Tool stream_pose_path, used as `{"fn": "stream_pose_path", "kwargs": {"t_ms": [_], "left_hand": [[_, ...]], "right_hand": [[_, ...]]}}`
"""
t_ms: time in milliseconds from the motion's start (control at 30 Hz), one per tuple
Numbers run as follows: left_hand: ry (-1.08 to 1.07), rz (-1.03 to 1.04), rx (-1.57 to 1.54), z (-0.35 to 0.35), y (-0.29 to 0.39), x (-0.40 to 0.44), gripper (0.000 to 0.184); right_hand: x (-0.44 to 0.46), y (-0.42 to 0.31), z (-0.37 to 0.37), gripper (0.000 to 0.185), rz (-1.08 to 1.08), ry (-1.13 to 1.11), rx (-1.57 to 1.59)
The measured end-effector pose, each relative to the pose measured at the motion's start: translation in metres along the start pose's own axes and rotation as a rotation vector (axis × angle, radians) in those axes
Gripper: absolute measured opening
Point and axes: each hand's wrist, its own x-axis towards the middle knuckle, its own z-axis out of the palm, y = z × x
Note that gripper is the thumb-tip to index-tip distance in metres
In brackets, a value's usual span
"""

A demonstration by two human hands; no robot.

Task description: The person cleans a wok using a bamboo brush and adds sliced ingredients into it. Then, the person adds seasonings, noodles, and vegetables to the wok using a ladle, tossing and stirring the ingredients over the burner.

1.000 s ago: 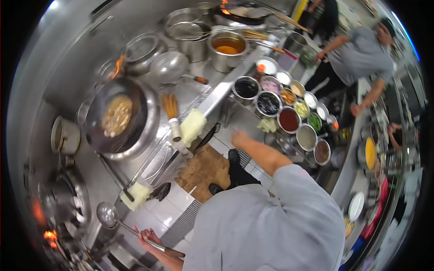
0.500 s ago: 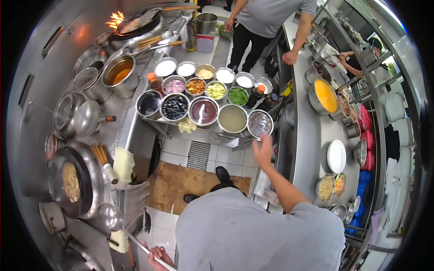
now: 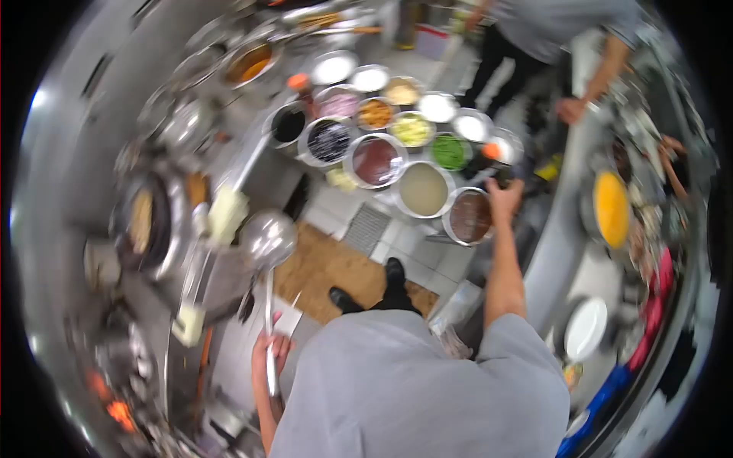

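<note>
My left hand (image 3: 272, 353) is wrapped round the long metal handle of a ladle (image 3: 269, 238), whose bowl points away from me above the mat. My right arm is stretched forward, and my right hand (image 3: 504, 200) is at the top of a dark bottle (image 3: 503, 182), its fingers apparently round it though blurred. Next to that hand stands a round tin of brown sauce (image 3: 469, 217). An orange-capped bottle (image 3: 491, 151) is just beyond. Left of the brown sauce are tins of cloudy liquid (image 3: 423, 190) and dark red sauce (image 3: 376, 161).
Behind are tins of chopped green vegetable (image 3: 450, 152) and white seasoning (image 3: 334, 68). A wok (image 3: 143, 221) sits on the range at left. On the right counter are a bowl of yellow liquid (image 3: 611, 209) and a white plate (image 3: 586, 329). A co-worker (image 3: 527, 30) stands ahead.
My right hand has moved forward to the bottles beside the end tin. The ladle has swung more upright, its bowl now over the mat. The view has turned, and the end tin's contents now look brown.
</note>
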Motion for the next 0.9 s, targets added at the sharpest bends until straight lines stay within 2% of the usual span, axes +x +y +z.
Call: {"fn": "stream_pose_path", "kwargs": {"t_ms": [67, 100, 167, 233, 300, 367, 400, 433, 467, 500, 533, 633, 700, 767, 800, 867, 900], "left_hand": [[-0.042, 0.007, 0.056, 0.017, 0.008, 0.003, 0.061], [-0.089, -0.01, 0.077, 0.023, 0.016, 0.004, 0.061], [-0.067, -0.035, 0.138, 0.028, 0.026, 0.006, 0.066], [-0.113, -0.05, 0.15, 0.023, 0.034, 0.009, 0.067], [-0.139, -0.046, 0.178, 0.013, 0.038, 0.008, 0.066], [-0.164, -0.045, 0.201, 0.007, 0.041, 0.008, 0.066], [-0.182, -0.047, 0.247, 0.002, 0.043, 0.008, 0.065], [-0.198, -0.048, 0.293, -0.003, 0.046, 0.006, 0.065], [-0.203, -0.036, 0.282, -0.01, 0.047, 0.006, 0.065], [-0.204, -0.059, 0.29, -0.017, 0.046, 0.006, 0.064], [-0.207, -0.087, 0.301, -0.023, 0.044, 0.005, 0.064], [-0.19, -0.114, 0.335, -0.041, 0.039, 0.003, 0.061], [-0.192, -0.133, 0.318, -0.06, 0.032, 0.002, 0.064], [-0.15, -0.133, 0.412, -0.081, 0.02, 0.001, 0.069], [-0.142, -0.12, 0.422, -0.088, 0.017, -0.001, 0.062], [-0.152, -0.13, 0.4, -0.103, 0.013, -0.006, 0.055], [-0.161, -0.138, 0.384, -0.11, 0.011, -0.009, 0.047]], "right_hand": [[-0.012, -0.044, -0.021, 0.068, 0.055, 0.039, -0.007], [-0.006, -0.035, -0.016, 0.072, 0.027, 0.104, -0.025], [-0.004, -0.052, -0.031, 0.077, -0.251, 0.18, 0.046], [-0.021, -0.112, -0.068, 0.07, -0.368, 0.141, 0.135], [-0.039, -0.148, -0.096, 0.073, -0.457, 0.047, 0.288], [-0.063, -0.171, -0.099, 0.075, -0.388, -0.102, 0.53], [-0.075, -0.188, -0.097, 0.074, -0.414, -0.408, 0.764], [-0.092, -0.202, -0.092, 0.074, -0.479, -0.493, 0.692], [-0.107, -0.206, -0.077, 0.081, -0.44, -0.585, 0.603], [-0.134, -0.213, -0.057, 0.088, -0.544, -0.444, 0.322], [-0.153, -0.23, -0.041, 0.092, -0.529, -0.679, 0.347], [-0.22, -0.253, 0.026, 0.084, -0.758, -1.009, 0.302], [-0.265, -0.278, 0.05, 0.071, -0.858, -1.157, 0.094], [-0.307, -0.29, 0.087, 0.065, -1.065, -1.122, -0.327], [-0.323, -0.303, 0.094, 0.065, -1.061, -1.126, -0.33], [-0.348, -0.322, 0.102, 0.061, -1.136, -1.148, -0.693], [-0.358, -0.325, 0.099, 0.061, -1.133, -1.152, -0.697]]}}
